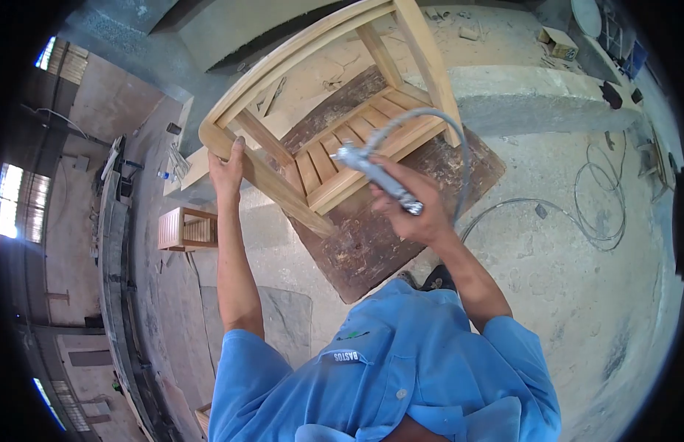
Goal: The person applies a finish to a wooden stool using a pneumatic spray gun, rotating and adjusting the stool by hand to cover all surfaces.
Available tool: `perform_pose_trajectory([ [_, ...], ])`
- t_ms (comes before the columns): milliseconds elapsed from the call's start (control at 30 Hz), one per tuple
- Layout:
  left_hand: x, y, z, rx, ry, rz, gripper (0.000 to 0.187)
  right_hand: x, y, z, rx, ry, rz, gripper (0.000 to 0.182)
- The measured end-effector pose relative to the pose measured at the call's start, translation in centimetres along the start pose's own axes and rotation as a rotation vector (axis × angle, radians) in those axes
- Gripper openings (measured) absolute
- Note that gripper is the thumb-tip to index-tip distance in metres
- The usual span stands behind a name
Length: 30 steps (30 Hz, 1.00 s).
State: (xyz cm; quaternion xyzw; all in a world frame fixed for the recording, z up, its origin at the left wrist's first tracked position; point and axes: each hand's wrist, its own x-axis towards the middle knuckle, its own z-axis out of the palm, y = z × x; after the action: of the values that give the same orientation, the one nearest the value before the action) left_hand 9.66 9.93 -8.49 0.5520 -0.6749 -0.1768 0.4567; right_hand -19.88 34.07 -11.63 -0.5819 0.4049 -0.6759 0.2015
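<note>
A light wooden frame (305, 62) with a slatted lower shelf (349, 140) stands tilted in view on a dark, stained board (357, 250). My left hand (227, 168) grips the frame's near left corner, thumb on top of the wood. In my right hand (416, 202) is a metal spray gun (382, 177), its nozzle end pointing left, toward the slats. A grey hose (466, 147) runs from the gun, arching over the frame's right side and down behind my right wrist. My right fingers are wrapped round the gun's body.
A small slatted wooden piece (186, 228) stands on the floor at the left. Coiled hose (600, 221) lies on the floor at the right. A concrete ledge (534, 96) runs behind the frame, with a cardboard box (557, 44) farther back. My shoes show below the board.
</note>
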Motion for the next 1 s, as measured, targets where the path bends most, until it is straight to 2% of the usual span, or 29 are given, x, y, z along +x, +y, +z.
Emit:
perform_pose_trajectory([
  [33, -0.1, 0.1, -0.1, -0.008, 0.002, 0.009, 0.057, 1.1, -0.2, 0.8, -0.021, -0.015, -0.104, 0.051],
  [167, 0.3, -1.7, 0.1, -0.038, -0.024, 0.066, 0.046, 2.6, -0.3, 0.9, 0.081, -0.008, -0.108, 0.049],
  [267, -1.3, -0.2, 0.4, -0.033, 0.002, 0.028, 0.05, 1.5, 0.2, -3.6, -0.051, 0.235, 0.01, 0.052],
  [400, -3.2, -0.7, 0.7, -0.026, 0.025, 0.023, 0.063, -0.3, 0.5, -10.6, -0.162, 0.52, 0.058, 0.047],
  [500, -5.8, -0.1, 1.0, -0.082, 0.02, 0.067, 0.065, -3.8, -0.8, -13.0, -0.223, 0.467, 0.199, 0.047],
  [600, -8.7, -0.8, 1.6, -0.07, 0.063, 0.084, 0.065, -8.2, -0.6, -14.2, -0.356, 0.289, 0.267, 0.046],
  [733, -13.4, -0.3, 1.7, -0.125, 0.035, 0.056, 0.063, -15.5, 2.5, -15.7, -0.297, 0.182, 0.522, 0.044],
  [767, -14.4, -0.5, 1.6, -0.122, 0.032, 0.058, 0.063, -16.2, 2.1, -15.3, -0.268, 0.162, 0.558, 0.056],
  [867, -17.6, -1.6, 1.8, -0.148, 0.022, 0.062, 0.061, -17.9, 1.6, -15.5, -0.176, 0.133, 0.675, 0.058],
  [1000, -20.8, -4.3, 2.4, -0.18, 0.005, 0.099, 0.059, -19.4, 1.7, -16.3, -0.202, 0.095, 0.72, 0.064],
])
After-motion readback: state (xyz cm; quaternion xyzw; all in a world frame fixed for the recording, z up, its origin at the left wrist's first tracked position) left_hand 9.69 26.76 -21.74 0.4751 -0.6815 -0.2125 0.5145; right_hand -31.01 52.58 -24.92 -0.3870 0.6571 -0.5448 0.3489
